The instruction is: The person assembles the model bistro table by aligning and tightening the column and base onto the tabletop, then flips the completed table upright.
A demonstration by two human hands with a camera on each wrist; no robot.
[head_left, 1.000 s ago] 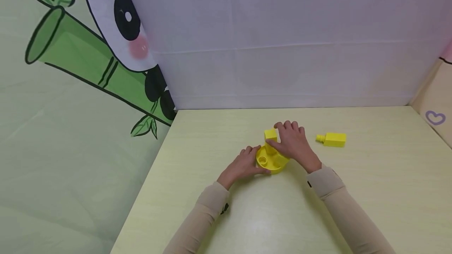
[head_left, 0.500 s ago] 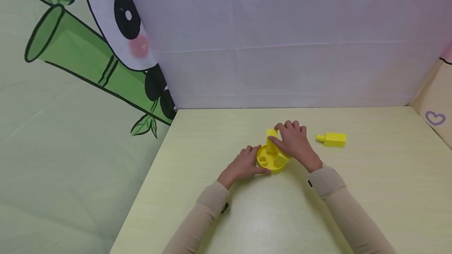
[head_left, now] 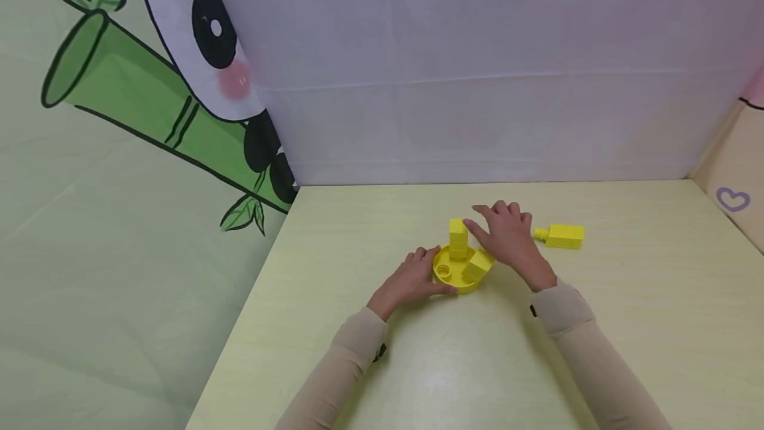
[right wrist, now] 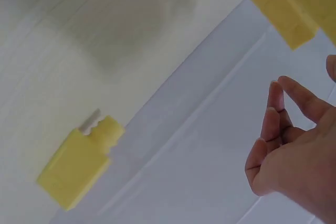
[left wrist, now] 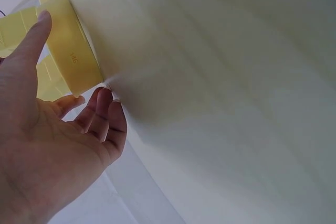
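Note:
My left hand (head_left: 410, 283) holds a shallow round yellow base (head_left: 455, 280) by its rim, thumb at the near side and fingers at the far side. In the left wrist view the thumb lies along the side wall of the base. A yellow rectangular block (head_left: 458, 239) stands upright on the base. Beside it, a second yellow block (head_left: 479, 264) leans outward to the right. A round socket (head_left: 444, 271) shows at the base's left. Just right of the upright block is my right hand (head_left: 512, 237), fingers spread and holding nothing.
Another yellow block (head_left: 566, 236) with a ridged round peg lies on its side, right of my right hand. The pale table (head_left: 418, 363) meets a light cloth backdrop (head_left: 477, 118) at its far edge. Printed green cloth (head_left: 119, 251) hangs on the left.
My right hand has let go of the upright block and shifted right, its fingers opening. That block now stands on its own. The left hand has kept its place on the base.

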